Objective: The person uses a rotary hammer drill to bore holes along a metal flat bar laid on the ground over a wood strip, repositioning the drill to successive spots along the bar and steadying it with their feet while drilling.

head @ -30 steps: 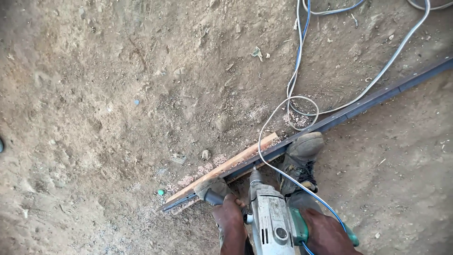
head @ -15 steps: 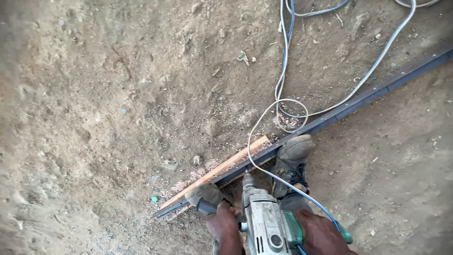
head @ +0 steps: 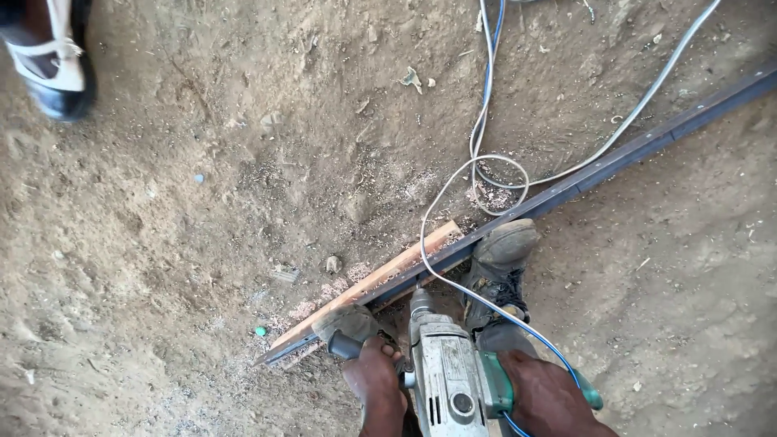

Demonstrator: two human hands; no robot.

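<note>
Drill: a heavy electric drill (head: 443, 380) with a worn grey-white metal body and a green rear grip is seen at the bottom edge, its chuck pointed down at a dark metal bar.
Bar: a long dark steel bar (head: 615, 166) is laid diagonally on the ground, from the upper right down to the lower left; a strip of reddish wood (head: 380, 279) lies along its left part, touching it.
Boots: the bar is pinned by two dusty work boots, one (head: 498, 263) just right of the drill's nose, the other (head: 346, 321) just left of it.
Cables: a pale cable (head: 566, 174) and a blue one (head: 488, 73) run down from the top and loop over the bar; a blue-and-white lead trails to the drill's rear.
Ground: bare, dry, trampled earth (head: 202, 243) outdoors, strewn with small stones and sawdust beside the wood.
Left hand: the left hand (head: 376, 384) is clenched around the drill's dark side handle, left of the body.
Right hand: the right hand (head: 550, 396) is wrapped over the green rear grip.
Bystander: another person's black-and-white shoe (head: 53, 57) is seen at the upper left corner, well apart from the work.
</note>
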